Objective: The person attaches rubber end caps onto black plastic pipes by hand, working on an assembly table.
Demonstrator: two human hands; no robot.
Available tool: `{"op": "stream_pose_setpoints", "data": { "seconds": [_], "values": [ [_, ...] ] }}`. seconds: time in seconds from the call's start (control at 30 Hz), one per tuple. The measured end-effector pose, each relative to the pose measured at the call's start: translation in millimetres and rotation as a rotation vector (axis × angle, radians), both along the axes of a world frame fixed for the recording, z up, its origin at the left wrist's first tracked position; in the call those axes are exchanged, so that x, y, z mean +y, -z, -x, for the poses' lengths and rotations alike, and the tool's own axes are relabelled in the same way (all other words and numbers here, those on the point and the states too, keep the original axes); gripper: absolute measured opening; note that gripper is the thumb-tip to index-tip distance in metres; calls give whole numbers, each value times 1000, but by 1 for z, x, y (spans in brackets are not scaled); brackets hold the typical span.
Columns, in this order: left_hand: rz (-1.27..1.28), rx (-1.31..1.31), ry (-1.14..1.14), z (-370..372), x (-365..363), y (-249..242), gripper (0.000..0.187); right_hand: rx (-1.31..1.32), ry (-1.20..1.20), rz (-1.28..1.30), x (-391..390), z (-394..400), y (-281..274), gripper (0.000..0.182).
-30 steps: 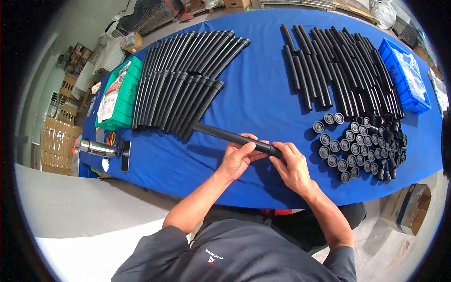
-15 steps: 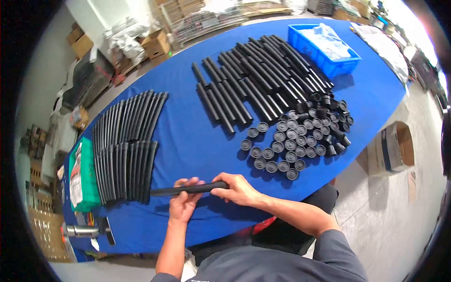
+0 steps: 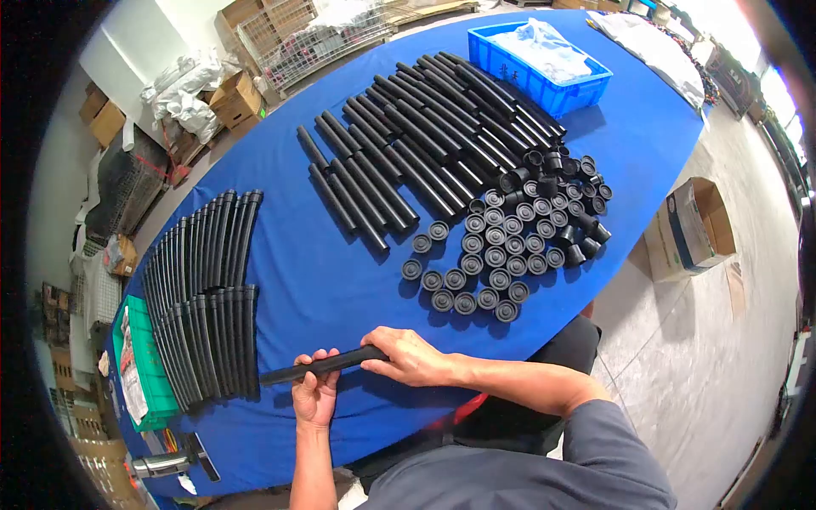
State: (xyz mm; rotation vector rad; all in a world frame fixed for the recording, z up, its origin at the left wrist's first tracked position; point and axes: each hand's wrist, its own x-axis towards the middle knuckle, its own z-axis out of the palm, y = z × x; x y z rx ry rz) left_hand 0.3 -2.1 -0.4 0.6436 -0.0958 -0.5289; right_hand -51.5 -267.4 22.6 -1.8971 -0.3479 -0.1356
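Note:
A black tube [image 3: 285,374] lies nearly level across both hands, close over the near side of the blue table. My left hand [image 3: 314,398] is closed round its middle from below, fingertips showing over the far side. Wrapped over its right end is my right hand [image 3: 410,357], thumb along the near side; that end is mostly hidden. To the left, two rows of black tubes with wider collars at their far ends [image 3: 201,344] lie side by side. Beyond my right hand are many round black caps [image 3: 499,278], most with their ringed faces up.
Plain black tubes [image 3: 408,161] lie in rows at the back, beside a blue crate [image 3: 544,81] with plastic bags. A green crate [image 3: 153,365] and a metal-bodied tool [image 3: 161,465] sit at the left edge. On the floor at right stands a cardboard box [image 3: 690,229].
My view has shifted, so the table's things appear further left. Both hands keep hold of the tube; my right hand now covers more of its right end.

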Motion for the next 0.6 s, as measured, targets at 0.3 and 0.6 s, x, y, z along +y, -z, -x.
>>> {"op": "stream_pose_setpoints", "data": {
  "seconds": [0.3,0.6],
  "values": [
    [103,95,-13,-5,5,2,30,-95,0,67,8,6,1,38],
    [30,11,12,-2,2,0,28,230,-110,-191,3,3,0,38]
  ]
}}
